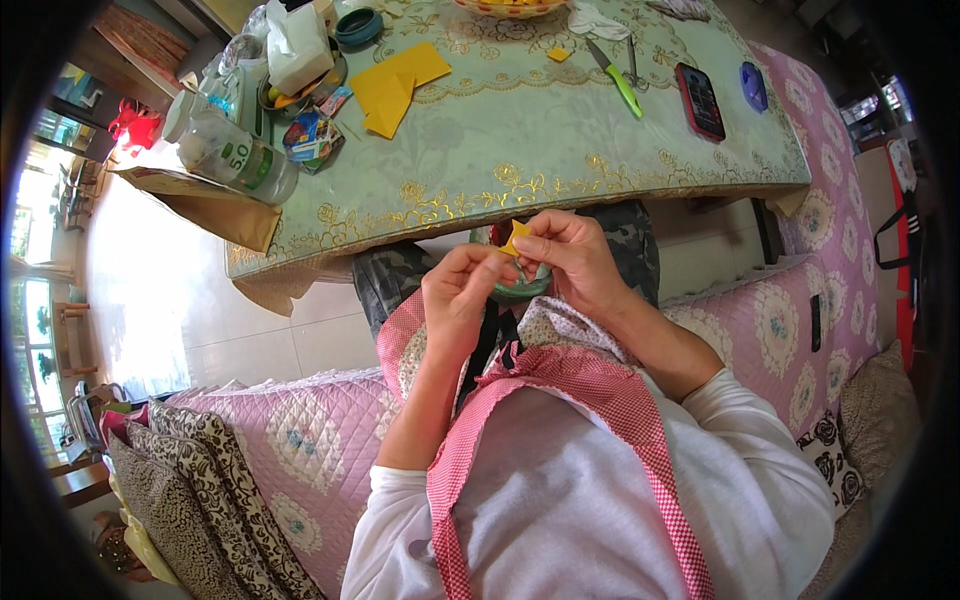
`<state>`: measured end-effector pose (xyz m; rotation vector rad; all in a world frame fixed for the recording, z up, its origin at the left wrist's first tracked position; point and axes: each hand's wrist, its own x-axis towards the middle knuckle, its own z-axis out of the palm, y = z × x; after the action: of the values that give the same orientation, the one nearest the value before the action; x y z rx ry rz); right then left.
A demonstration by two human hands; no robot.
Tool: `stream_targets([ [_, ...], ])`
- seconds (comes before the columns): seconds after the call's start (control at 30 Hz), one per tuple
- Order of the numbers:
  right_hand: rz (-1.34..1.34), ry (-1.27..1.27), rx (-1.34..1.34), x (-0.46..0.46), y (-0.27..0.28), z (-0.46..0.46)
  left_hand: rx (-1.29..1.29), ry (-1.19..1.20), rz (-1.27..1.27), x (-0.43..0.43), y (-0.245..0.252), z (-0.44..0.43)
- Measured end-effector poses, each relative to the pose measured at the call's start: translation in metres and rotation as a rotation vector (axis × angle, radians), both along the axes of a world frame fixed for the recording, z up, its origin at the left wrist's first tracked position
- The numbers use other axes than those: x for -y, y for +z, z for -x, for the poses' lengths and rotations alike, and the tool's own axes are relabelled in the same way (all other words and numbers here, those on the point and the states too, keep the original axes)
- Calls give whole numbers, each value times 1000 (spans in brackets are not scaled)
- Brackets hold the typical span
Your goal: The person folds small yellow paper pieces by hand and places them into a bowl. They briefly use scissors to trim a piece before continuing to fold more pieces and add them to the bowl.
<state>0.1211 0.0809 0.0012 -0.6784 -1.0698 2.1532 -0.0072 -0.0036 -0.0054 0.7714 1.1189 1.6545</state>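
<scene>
Between my two hands, just in front of the table edge, is a small folded piece of yellow paper (pixel 514 235). The thumb and fingers of my right hand (pixel 581 259) pinch its right side. My left hand (pixel 459 292) grips its lower left edge with thumb and forefinger; the fingertips partly hide that corner. On the table lie larger yellow paper sheets (pixel 397 79), overlapping one another. A small yellow square (pixel 559 55) lies farther right, near a knife with a green handle (pixel 622 90) and a pair of scissors (pixel 634 64).
A phone (pixel 701 101) lies on the table's right side. On the left stand a clear plastic jar (pixel 236 161), a tissue pack (pixel 300 49) and a blue-green bowl (pixel 359 27). A patterned basket (pixel 514 9) sits at the far edge. Below my hands is a partly hidden green container (pixel 525 289).
</scene>
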Motion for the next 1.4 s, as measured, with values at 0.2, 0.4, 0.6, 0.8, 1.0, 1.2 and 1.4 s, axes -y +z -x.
stream_targets([
  [0.2, 10, 29, -6, 1, -3, 0, -15, -63, 13, -2, 7, -5],
  [0.4, 10, 60, -10, 0, -5, 0, -2, -51, 17, -2, 5, -3],
  [0.6, 3, 42, 12, 0, -8, 1, 34, -39, 40, -3, 1, -2],
  [0.8, -46, 38, 54, 0, -9, 2, -17, -29, 86, -4, 1, -1],
  [1.0, -85, 74, 83, -3, -9, 2, -21, -18, 82, -5, -2, 0],
  [1.2, -80, 94, 74, -6, -7, 2, 61, -27, 71, -4, -3, 1],
  [1.4, -111, 91, 94, -6, -7, 1, 24, -31, 35, -4, -6, 2],
])
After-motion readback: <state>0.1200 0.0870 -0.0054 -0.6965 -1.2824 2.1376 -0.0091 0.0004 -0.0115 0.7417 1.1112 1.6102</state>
